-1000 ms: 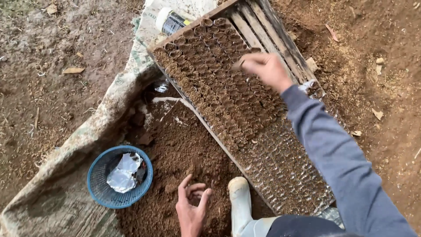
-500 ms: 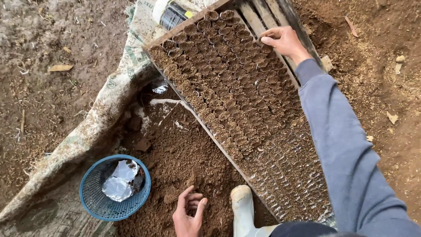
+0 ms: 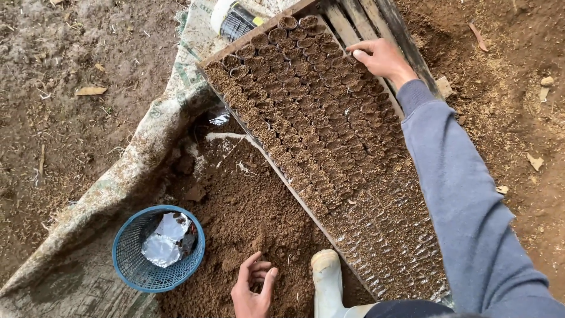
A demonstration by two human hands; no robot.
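From the head camera, the right hand (image 3: 381, 59) reaches across to the far end of the wooden tray (image 3: 406, 50), fingers loosely curled and resting on the small soil-filled pots (image 3: 318, 112) packed in rows there; whether it pinches anything I cannot tell. The pots stand tight against one another, so they prop each other upright. The left hand (image 3: 253, 288) lies low on the loose soil heap (image 3: 247, 206), fingers half curled into it, holding nothing distinct. The soil sits on a spread sack sheet (image 3: 129, 182), which keeps it off the bare ground. A blue mesh basket (image 3: 126, 259) with crumpled plastic sits just beside the heap, and a white boot (image 3: 326, 282) stands near the tray's edge.
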